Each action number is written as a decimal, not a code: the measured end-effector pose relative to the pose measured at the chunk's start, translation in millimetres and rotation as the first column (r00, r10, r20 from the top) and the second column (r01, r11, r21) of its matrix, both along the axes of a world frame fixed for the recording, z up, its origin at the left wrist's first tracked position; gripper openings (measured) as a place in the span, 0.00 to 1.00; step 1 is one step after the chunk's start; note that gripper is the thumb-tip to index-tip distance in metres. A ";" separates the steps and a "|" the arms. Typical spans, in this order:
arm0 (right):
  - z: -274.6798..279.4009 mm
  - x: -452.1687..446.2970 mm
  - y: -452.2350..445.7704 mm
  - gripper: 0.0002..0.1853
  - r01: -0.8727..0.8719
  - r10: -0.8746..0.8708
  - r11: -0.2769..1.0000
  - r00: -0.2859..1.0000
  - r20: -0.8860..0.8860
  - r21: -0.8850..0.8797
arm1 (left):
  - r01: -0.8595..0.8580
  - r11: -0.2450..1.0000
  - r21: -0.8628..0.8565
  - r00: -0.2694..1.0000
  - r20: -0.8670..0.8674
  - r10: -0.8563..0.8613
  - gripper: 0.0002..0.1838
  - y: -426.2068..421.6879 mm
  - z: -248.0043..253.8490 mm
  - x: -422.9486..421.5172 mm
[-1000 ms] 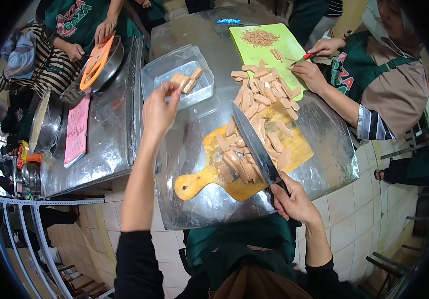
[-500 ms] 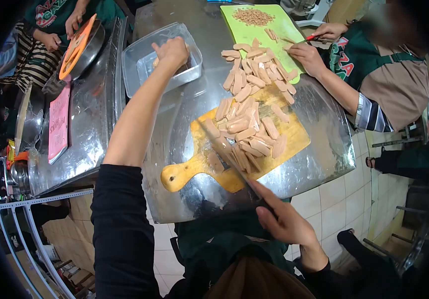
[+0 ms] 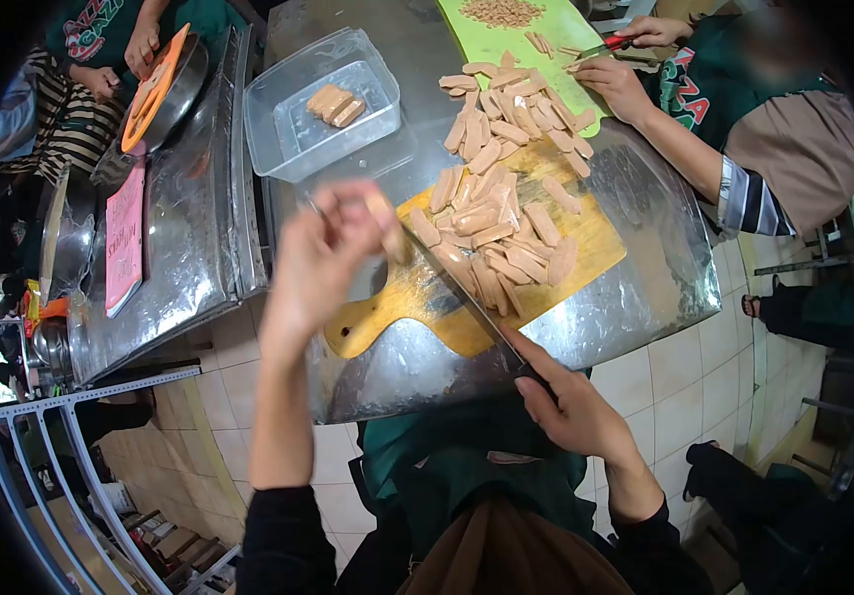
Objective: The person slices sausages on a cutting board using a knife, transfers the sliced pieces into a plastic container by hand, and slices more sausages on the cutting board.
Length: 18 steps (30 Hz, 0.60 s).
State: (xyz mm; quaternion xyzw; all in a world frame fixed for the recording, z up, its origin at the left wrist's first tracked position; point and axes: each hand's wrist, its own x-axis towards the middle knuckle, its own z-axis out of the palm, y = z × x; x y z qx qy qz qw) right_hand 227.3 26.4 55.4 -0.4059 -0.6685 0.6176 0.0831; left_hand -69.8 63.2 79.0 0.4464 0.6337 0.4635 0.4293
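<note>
My left hand (image 3: 323,260), blurred, is bent in at the fingers and pinches what looks like one sausage (image 3: 388,230) between thumb and fingertips, just over the near left side of the board (image 3: 387,312). The blur hides exactly where the tips press. I judge the sausage light and soft, a bit springy and slick with moisture, so it wants a gentle hold along its sides, near one end, with the fingertips tucked back; squeezed hard, it might dent or slip. My right hand (image 3: 581,412) is wrapped round the handle of the knife (image 3: 460,288), forefinger stretched along it, the blade slanting across the board beside the pile of slices (image 3: 491,223). Those look flimsier and could tear, so they are better lifted flat, by their long edges. More slices (image 3: 516,109) lie beyond, between the board and a green board (image 3: 558,74), where a co-worker's hand (image 3: 613,89) rests. Left of them on the metal surface (image 3: 645,297), a clear tub (image 3: 348,149) holds a few sausages (image 3: 335,104) lying together
</note>
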 end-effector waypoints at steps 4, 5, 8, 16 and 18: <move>-2.9 0.0 0.6 0.31 0.018 -0.018 0.999 1.000 -0.009 -0.038 | -0.086 0.992 -0.093 0.993 0.078 0.094 0.18 -50.4 -47.5 48.1; -3.2 0.1 0.3 0.31 0.019 -0.020 0.999 1.000 -0.009 -0.043 | -0.108 0.988 -0.108 0.993 0.042 0.113 0.19 -56.1 -53.9 57.6; -1.8 -0.1 1.1 0.31 0.006 -0.006 0.999 1.000 -0.005 -0.037 | -0.205 0.977 -0.064 0.964 -0.184 0.190 0.19 -61.2 -57.0 76.5; -5.8 -2.0 -2.9 0.32 0.001 0.000 1.000 0.999 -0.054 0.009 | -0.236 0.970 -0.052 0.963 -0.142 0.227 0.18 -63.6 -63.8 74.9; -12.5 -1.0 -3.7 0.32 0.010 -0.005 0.999 0.994 -0.109 0.042 | -0.209 0.973 -0.099 0.976 -0.084 0.201 0.17 -62.5 -57.0 76.7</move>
